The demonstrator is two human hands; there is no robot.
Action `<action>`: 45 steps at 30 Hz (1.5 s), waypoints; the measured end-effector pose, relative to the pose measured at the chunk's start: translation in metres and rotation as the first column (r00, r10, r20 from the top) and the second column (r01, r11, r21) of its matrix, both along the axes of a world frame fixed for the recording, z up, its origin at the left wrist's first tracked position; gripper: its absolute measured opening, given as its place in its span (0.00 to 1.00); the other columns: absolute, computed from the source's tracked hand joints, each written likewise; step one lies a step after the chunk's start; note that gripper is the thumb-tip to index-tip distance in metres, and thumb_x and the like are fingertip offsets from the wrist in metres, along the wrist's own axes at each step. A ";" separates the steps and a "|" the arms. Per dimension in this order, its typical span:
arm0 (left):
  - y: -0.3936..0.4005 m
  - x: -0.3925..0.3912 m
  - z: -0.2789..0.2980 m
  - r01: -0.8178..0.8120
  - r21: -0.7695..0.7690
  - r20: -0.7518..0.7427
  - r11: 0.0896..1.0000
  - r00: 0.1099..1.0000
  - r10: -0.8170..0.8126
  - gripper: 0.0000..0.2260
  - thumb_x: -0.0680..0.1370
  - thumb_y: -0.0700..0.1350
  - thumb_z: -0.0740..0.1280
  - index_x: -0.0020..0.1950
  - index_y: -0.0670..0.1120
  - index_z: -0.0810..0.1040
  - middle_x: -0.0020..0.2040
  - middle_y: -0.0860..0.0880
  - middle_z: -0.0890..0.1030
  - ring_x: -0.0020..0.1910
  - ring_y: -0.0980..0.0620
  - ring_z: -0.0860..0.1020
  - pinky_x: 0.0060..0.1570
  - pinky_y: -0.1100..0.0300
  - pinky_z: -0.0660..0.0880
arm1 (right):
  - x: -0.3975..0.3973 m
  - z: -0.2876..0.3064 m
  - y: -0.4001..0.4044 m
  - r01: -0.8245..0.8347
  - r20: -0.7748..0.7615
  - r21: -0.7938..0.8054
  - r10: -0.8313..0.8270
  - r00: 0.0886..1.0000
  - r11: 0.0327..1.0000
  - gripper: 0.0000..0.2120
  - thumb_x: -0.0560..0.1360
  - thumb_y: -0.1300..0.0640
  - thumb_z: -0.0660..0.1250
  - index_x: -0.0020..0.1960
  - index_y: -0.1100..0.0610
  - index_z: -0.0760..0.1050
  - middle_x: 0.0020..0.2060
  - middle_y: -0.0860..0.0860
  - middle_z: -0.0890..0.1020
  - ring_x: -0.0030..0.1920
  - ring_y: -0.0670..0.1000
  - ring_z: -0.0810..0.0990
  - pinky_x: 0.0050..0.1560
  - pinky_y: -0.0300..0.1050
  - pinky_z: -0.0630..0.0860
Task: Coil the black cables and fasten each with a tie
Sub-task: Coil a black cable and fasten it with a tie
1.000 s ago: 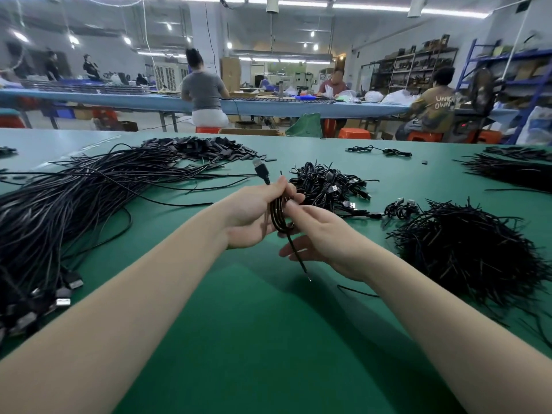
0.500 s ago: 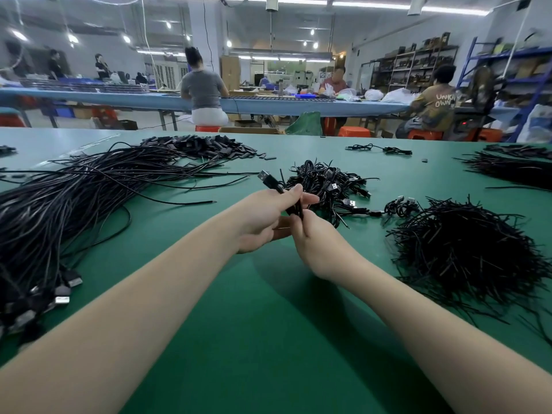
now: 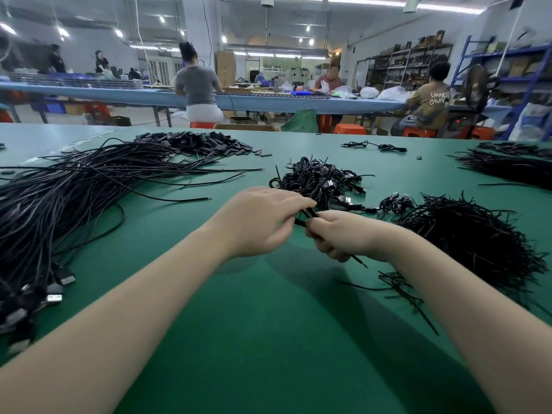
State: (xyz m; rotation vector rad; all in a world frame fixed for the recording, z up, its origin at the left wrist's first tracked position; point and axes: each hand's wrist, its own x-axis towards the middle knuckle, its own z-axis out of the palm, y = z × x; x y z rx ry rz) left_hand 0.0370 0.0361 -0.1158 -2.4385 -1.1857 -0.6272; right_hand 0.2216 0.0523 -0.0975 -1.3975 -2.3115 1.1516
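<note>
From the head view, the left hand (image 3: 257,221) and right hand (image 3: 343,234) meet above the green desk (image 3: 268,324), each grip curled tight round one thin coiled black cable (image 3: 306,215) pinched between them; a stiff black end pokes out below the right grip. Just beyond lies a heap of tied black cable coils (image 3: 321,180). Left of the grips sprawls a bundle of long loose black cables (image 3: 74,198); right, a pile of black wire ties (image 3: 472,240).

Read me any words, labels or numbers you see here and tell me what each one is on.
"UNKN" above "OWN": pale letters on the back of the brown T-shirt of the worker seated at the far bench on the right.
Boxes on the shelves at the back: any labels too small to read.
Cables and green table: no readable print.
</note>
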 end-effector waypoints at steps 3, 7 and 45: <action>0.003 0.007 -0.008 -0.070 0.026 -0.139 0.997 0.988 0.073 0.22 0.81 0.50 0.57 0.75 0.48 0.63 0.66 0.49 0.74 0.56 0.47 0.78 0.55 0.54 0.71 | 0.005 0.004 0.000 -0.049 0.202 0.170 0.014 0.979 0.984 0.12 0.81 0.54 0.51 0.43 0.57 0.66 0.32 0.50 0.71 0.28 0.49 0.66 0.28 0.41 0.63; 0.006 0.015 -0.021 -0.194 0.007 -0.269 0.981 0.944 0.189 0.20 0.82 0.53 0.56 0.71 0.45 0.66 0.59 0.46 0.74 0.50 0.43 0.78 0.51 0.52 0.70 | 0.002 0.006 -0.001 -0.173 0.411 0.264 0.051 0.910 0.949 0.13 0.82 0.54 0.49 0.44 0.58 0.66 0.35 0.50 0.71 0.31 0.47 0.66 0.26 0.35 0.64; 0.010 -0.006 -0.041 -0.148 -0.508 0.554 0.849 0.699 0.453 0.12 0.83 0.49 0.54 0.42 0.45 0.63 0.43 0.39 0.76 0.42 0.37 0.74 0.42 0.48 0.71 | -0.048 -0.053 0.003 0.442 -0.565 0.680 0.034 0.824 0.585 0.01 0.74 0.59 0.71 0.44 0.55 0.79 0.35 0.46 0.81 0.36 0.45 0.78 0.41 0.39 0.75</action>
